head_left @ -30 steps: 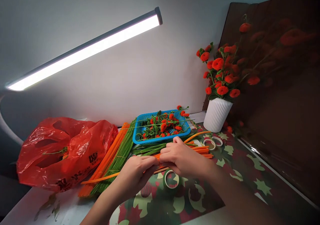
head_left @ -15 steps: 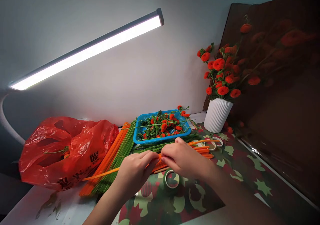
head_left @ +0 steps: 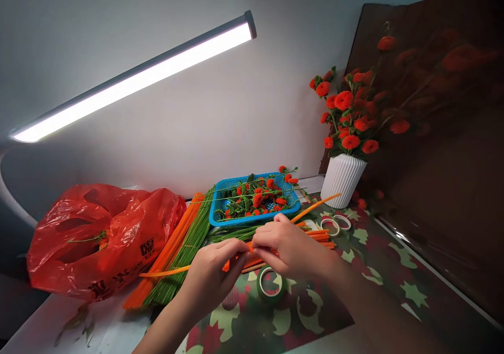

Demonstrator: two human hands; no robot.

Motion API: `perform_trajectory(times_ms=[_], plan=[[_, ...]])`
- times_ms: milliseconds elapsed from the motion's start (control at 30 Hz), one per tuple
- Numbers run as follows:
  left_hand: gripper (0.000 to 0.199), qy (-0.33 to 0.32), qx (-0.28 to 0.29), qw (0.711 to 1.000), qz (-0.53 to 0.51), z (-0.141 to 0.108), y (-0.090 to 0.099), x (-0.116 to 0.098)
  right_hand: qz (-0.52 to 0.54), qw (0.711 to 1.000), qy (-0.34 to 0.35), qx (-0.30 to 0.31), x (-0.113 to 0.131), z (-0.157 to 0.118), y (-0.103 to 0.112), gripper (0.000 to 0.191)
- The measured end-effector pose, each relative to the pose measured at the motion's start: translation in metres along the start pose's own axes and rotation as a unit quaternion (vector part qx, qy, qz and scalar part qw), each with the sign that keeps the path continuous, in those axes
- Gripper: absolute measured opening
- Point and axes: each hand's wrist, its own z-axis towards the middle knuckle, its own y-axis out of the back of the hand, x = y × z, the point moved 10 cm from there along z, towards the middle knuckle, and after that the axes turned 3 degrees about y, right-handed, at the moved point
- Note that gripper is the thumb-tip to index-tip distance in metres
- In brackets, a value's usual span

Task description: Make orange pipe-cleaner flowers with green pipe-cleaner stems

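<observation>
My left hand [head_left: 216,270] and my right hand [head_left: 284,247] meet at the fingertips over the mat, both closed in a pinch. Between them runs an orange pipe cleaner [head_left: 165,272]. One end sticks out left of my left hand, and the other rises to the right past my right hand. Its middle is mostly hidden by my fingers. Below my hands lies a roll of green tape [head_left: 271,284]. Cut orange pipe cleaners [head_left: 321,237] lie just behind my right hand.
A blue basket [head_left: 255,221] holds orange flowers on green stems. Left are bundles of orange and green pipe cleaners [head_left: 185,249] and a red plastic bag [head_left: 106,238]. A white vase [head_left: 343,180] of flowers and white tape rings [head_left: 329,228] stand right. A lamp [head_left: 137,81] hangs above.
The pipe cleaner's right end has swung upward, and its left end has shifted slightly right and up. Both hands stay nearly in place, still pinching it.
</observation>
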Motion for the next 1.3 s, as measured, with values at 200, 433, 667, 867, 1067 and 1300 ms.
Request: perform_trajectory(times_ms=[200,433,667,867,1067,1300], plan=[[0.015,-0.095,-0.065,0.984,0.135,-0.004,0.006,-0.018,0.034,0.999,-0.013,0.015,-0.002,-0.001,-0.001,0.02],[0.02,-0.114,-0.053,0.981,0.148,-0.004,0.005,-0.02,0.001,1.0,0.013,0.002,-0.001,0.0,-0.002,0.019],[0.023,-0.081,-0.021,0.989,0.121,-0.003,-0.001,-0.015,-0.031,0.999,0.038,-0.007,0.003,0.001,-0.003,0.019],[0.023,-0.084,-0.005,0.989,0.12,-0.003,-0.002,-0.015,-0.01,1.0,0.029,0.005,0.002,-0.001,-0.004,0.02],[0.019,-0.177,-0.06,0.961,0.203,-0.008,0.007,-0.038,0.09,0.995,-0.002,0.035,-0.001,-0.005,-0.006,0.023],[0.018,0.068,-0.349,0.93,0.096,-0.031,0.061,0.003,0.438,0.88,-0.144,-0.118,-0.037,-0.002,-0.005,0.022]])
